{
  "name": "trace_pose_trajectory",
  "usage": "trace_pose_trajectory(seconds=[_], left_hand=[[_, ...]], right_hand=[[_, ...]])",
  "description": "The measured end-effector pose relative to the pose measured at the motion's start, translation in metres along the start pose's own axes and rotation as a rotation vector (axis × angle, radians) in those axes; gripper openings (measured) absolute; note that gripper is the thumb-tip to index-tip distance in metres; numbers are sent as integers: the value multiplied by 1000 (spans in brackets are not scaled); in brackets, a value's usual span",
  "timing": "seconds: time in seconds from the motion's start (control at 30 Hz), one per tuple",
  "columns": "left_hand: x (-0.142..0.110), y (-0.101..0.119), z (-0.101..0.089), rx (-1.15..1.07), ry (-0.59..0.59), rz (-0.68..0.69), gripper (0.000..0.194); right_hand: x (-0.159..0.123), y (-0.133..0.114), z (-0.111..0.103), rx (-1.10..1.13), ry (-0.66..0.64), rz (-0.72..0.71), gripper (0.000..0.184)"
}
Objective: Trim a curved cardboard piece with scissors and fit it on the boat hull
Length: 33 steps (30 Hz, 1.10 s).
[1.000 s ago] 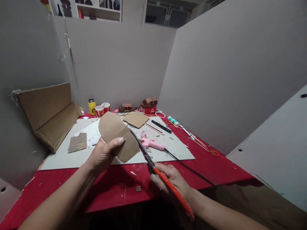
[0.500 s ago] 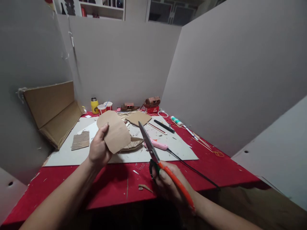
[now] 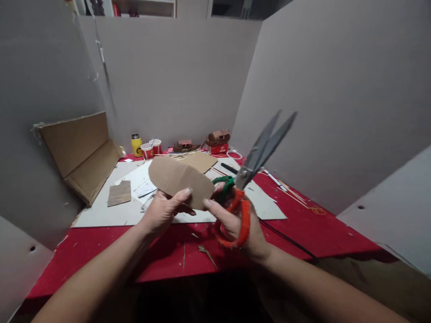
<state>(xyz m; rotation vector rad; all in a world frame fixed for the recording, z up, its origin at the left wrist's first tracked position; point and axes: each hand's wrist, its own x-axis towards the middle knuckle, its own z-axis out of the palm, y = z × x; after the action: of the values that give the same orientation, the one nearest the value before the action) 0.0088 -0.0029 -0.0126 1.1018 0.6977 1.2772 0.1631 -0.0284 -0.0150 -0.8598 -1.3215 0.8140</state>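
A rounded brown piece of cardboard (image 3: 177,179) is held up over the front of the white board. My left hand (image 3: 166,208) pinches its lower edge, thumb on the near face. At its right end, the thumb of my right hand (image 3: 240,224) presses on the same cardboard. That right hand also keeps hold of a pair of scissors (image 3: 244,179) by the handles, one orange and one green. The blades point up and to the right, slightly parted, away from the cardboard.
On the white board (image 3: 97,215) lie a corrugated scrap (image 3: 119,194) and a flat cardboard sheet (image 3: 200,160). Behind stand a yellow bottle (image 3: 136,146), paper cups (image 3: 147,151) and two model boats (image 3: 218,137). A folded cardboard box (image 3: 81,157) leans at left. Thin sticks (image 3: 291,190) lie right.
The cardboard has turned from upright to lengthwise and moved right. My right hand has come to its end, and the scissors have swung to point up and right, blades further apart.
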Motion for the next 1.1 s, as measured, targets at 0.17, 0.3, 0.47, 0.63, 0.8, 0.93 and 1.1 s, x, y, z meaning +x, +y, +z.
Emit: trace_pose_trajectory(seconds=[0.17, 0.3, 0.47, 0.63, 0.8, 0.93, 1.1], left_hand=[[-6, 17, -11, 252, -388, -189, 25], [-14, 49, -23, 219, -443, -91, 24], [-9, 63, -25, 66, 27, 336, 19], [-1, 41, -21, 286, -200, 22, 20], [0, 29, -21, 264, -273, -148, 27], [0, 22, -20, 199, -323, -244, 24], [3, 29, -22, 64, -19, 7, 22]], right_hand=[[32, -17, -19, -95, 86, -180, 19], [64, -32, -48, -30, 1, -200, 20], [61, -37, -48, -162, -303, -35, 19], [38, -32, -14, -105, -493, 87, 19], [36, -26, -3, -73, -472, 82, 19], [40, -23, -8, -59, -427, 57, 25], [28, -5, -31, -28, -431, 181, 29]])
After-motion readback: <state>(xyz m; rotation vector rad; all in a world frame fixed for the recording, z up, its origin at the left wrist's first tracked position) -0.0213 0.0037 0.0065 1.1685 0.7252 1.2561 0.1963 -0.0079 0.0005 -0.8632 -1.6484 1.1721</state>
